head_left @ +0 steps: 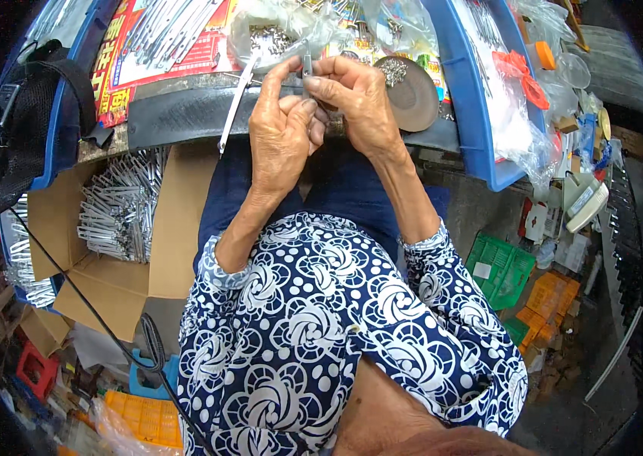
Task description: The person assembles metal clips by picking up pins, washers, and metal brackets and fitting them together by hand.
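i had the right hand pinching a small metal piece, left hand curled against it: aligning, i judged, next needing steadiness.

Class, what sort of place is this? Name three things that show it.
Probably a small assembly workshop: a cardboard box of metal strips, tiny metal parts on a round brown dish, and a small metal piece at the fingertips of the right hand.

Silvery metal piece; navy shirt, and look, swirling white flowers and dots all over; brown carton, silvery strips; blue tray, green crate, orange cap, bright red plastic!
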A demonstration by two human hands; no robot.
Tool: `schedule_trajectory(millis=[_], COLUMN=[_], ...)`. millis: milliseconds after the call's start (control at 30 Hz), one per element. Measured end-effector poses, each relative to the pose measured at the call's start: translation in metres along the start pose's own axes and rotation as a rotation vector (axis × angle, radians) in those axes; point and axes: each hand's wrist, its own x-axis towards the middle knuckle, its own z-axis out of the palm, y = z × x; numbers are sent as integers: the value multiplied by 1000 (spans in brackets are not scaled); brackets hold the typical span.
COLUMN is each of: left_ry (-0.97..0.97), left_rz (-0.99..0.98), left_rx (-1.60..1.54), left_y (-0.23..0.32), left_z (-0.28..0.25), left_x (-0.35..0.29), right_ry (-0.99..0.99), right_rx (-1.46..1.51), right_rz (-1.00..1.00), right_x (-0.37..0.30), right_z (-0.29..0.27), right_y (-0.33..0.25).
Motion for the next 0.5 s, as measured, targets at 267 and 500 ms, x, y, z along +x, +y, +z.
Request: schedule_trajectory(millis=[267,500], left_ry=[45,58], left_rz=[-27,12], left_rx=[-40,26], left_y=[-2,-4], left_z=[1,-1], left_x=[0,0], right_ry=[32,102], right_rx=[98,97], right_rz=[-39,-40], right_x=[1,-2], right_z=[-3,4], right_y=[11,14])
